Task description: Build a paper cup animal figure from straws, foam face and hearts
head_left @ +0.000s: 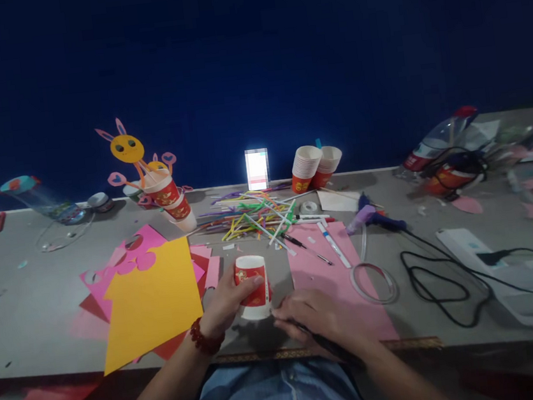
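The left hand (236, 292) is wrapped around a red-and-white paper cup (254, 291), thumb across its printed side, held up just above the table (274, 270) in front of the person. The right hand (314, 313) sits at the cup's four o'clock, its fingers closed on a slim dark tool (332, 349) — its kind is hard to make out, and whether its tip touches the cup I cannot tell.

Seen from the cup, a heap of coloured sticks (256, 217) lies at twelve o'clock, with a bright screen (258, 167) beyond it. Stacked paper cups (305, 170) stand at one o'clock; a purple glue gun (384, 218) lies at two. A pink sheet (324, 302) spreads at three o'clock, a yellow sheet (155, 296) at nine. At eleven, a yellow paper face (126, 149) with pink ears rises from more cups (162, 191).
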Motion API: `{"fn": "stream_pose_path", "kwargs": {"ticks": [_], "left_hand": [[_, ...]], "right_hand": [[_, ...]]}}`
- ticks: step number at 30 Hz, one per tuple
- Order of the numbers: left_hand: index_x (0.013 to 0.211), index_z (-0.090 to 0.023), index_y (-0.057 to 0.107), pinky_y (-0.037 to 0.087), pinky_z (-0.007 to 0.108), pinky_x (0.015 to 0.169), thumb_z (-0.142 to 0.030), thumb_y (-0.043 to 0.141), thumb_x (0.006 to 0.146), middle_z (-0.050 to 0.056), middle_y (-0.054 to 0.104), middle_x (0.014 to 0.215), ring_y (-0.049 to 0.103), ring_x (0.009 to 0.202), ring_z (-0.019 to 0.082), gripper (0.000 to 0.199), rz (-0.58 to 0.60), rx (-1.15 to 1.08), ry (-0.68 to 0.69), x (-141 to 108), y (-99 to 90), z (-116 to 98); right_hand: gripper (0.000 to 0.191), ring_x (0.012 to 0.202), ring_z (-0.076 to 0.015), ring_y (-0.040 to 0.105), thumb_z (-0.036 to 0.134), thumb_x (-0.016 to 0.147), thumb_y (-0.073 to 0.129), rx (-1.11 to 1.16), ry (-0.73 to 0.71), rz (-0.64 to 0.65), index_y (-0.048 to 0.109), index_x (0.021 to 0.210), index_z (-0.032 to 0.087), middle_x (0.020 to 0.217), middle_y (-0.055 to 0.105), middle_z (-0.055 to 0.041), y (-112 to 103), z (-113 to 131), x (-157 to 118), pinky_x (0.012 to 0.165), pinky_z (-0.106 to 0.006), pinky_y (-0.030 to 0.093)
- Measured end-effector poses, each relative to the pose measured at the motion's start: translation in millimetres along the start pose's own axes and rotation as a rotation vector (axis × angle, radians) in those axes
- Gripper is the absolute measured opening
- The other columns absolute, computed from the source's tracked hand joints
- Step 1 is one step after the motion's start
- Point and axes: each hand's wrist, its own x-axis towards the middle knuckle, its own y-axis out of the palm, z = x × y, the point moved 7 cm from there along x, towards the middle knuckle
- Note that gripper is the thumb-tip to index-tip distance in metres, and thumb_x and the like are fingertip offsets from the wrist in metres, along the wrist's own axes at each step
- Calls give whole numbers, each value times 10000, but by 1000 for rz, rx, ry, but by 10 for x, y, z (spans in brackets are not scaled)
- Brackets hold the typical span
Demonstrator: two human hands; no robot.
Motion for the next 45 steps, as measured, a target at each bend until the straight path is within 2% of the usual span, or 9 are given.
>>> {"fn": "stream_pose_path", "kwargs": {"ticks": [5, 12, 15, 19, 22, 24, 28, 34, 45], "left_hand": [[1172, -176, 541, 567, 316, 716, -384, 824, 697, 62, 716, 944, 695, 799, 212, 591, -43, 119, 105, -59, -75, -66], [1243, -206, 484, 557, 364, 779, -387, 846, 646, 63, 701, 983, 685, 836, 241, 722, -96, 170, 282, -121, -107, -133], [1184, -227, 512, 537, 404, 872, -369, 839, 675, 75, 702, 1014, 680, 921, 264, 621, -18, 155, 414, -183, -53, -186], [1107, -232, 597, 429, 496, 1055, -499, 839, 666, 117, 680, 1137, 597, 1166, 339, 569, 80, 131, 557, -311, -16, -297], [1038, -207, 652, 416, 543, 1049, -834, 519, 737, 158, 596, 1310, 526, 1255, 394, 708, 186, -58, 433, -321, -26, -297], [998, -198, 652, 444, 533, 1008, -876, 406, 753, 162, 527, 1388, 519, 1253, 401, 762, 253, -139, 270, -288, -29, -253], [1020, -218, 585, 449, 410, 970, -558, 778, 727, 118, 523, 1325, 524, 1204, 309, 488, 370, 102, 162, -217, -27, -256], [1285, -286, 471, 457, 357, 948, -325, 771, 784, 91, 463, 1388, 512, 1230, 259, 585, 447, 357, 109, -145, 76, -274], [1304, -269, 478, 499, 297, 788, -336, 666, 880, 49, 631, 1109, 619, 908, 207, 469, 202, 384, 205, -216, 228, -64]], "right_hand": [[273, 675, -184, 722, 392, 969, 525, 307, 263, 9, 667, 817, 215, 790, 772, -39, 136, -74, -69, 612, -270, 520], [363, 569, -187, 698, 577, 887, 606, 815, 486, -285, 557, 821, 223, 652, 740, -16, 310, -210, -132, 591, -286, 550], [348, 544, -196, 686, 580, 904, 575, 796, 457, -373, 575, 830, 240, 618, 716, -5, 312, -202, -140, 579, -301, 563], [313, 642, -202, 702, 509, 947, 548, 436, 348, -437, 639, 798, 250, 688, 727, -22, 136, -127, -165, 628, -295, 580], [287, 706, -205, 707, 419, 973, 524, 151, 181, -486, 688, 824, 236, 743, 736, -32, -44, -29, -168, 675, -299, 569], [236, 731, -206, 708, 343, 977, 525, 30, 72, -449, 695, 852, 239, 771, 741, -31, -92, 22, -142, 705, -309, 561], [145, 773, -199, 701, 257, 955, 552, -76, -109, -339, 687, 904, 245, 793, 733, -27, -51, 47, -88, 712, -304, 551], [127, 783, -204, 703, 309, 940, 549, -108, -218, -363, 672, 932, 276, 723, 725, 3, 8, -24, -99, 774, -335, 557], [318, 634, -163, 669, 446, 983, 520, 343, 289, -479, 596, 779, 215, 698, 685, -7, 25, -85, -161, 630, -263, 545]]}}
